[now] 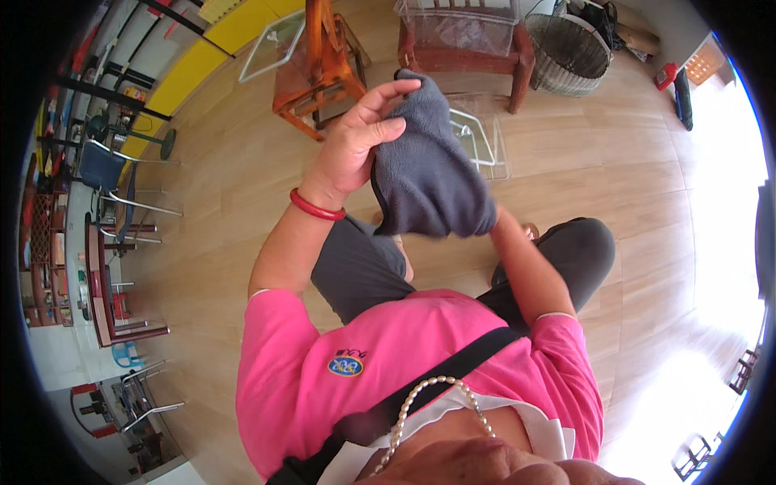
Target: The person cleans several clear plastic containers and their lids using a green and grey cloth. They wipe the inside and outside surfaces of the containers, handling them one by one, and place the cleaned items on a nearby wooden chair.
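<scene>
A grey fleecy cloth [427, 176] with a dark edge is held up in front of me. My left hand [354, 136], with a red bangle at the wrist, has its thumb and fingers at the cloth's upper left edge. The cloth covers my right hand; only the wrist and forearm show at its lower right corner, so its fingers are hidden. Beyond the cloth, partly behind it, a glass pane with a white frame [476, 138] lies low near the floor, with clear plastic around it.
An orange wooden chair [321, 79] stands ahead, beside another white-framed glass pane [276, 45]. A reddish wooden chair [464, 63] bears clear plastic. Right of it are a woven basket [567, 57] and a red bottle [665, 77]. Shelves, metal-legged chairs and a fan [168, 144] stand left.
</scene>
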A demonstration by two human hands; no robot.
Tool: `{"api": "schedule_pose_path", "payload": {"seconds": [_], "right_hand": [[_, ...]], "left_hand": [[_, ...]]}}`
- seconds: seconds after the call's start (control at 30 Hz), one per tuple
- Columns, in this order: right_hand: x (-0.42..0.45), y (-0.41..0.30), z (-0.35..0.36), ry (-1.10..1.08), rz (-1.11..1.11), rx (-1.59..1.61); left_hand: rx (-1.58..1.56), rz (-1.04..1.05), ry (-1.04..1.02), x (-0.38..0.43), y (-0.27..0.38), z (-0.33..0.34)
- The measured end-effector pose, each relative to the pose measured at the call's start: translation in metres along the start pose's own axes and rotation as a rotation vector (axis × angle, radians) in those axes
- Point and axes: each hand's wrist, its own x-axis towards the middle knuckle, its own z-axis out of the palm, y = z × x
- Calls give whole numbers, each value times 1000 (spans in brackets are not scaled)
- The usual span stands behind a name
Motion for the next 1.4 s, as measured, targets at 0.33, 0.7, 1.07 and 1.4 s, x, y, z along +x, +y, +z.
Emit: {"api": "schedule_pose_path", "payload": {"seconds": [0.33, 0.7, 1.07, 1.4], "right_hand": [[-70, -98, 18, 347, -669, -1397], [-56, -96, 9, 399, -802, -1332], [-71, -90, -6, 425, -742, -1259], [-81, -97, -5, 439, -781, -1233]], "left_hand": [[227, -343, 194, 55, -44, -73], [-83, -362, 622, 269, -116, -137], [-231, -438, 737, 386, -117, -136], [-395, -245, 540, 373, -122, -158]]}}
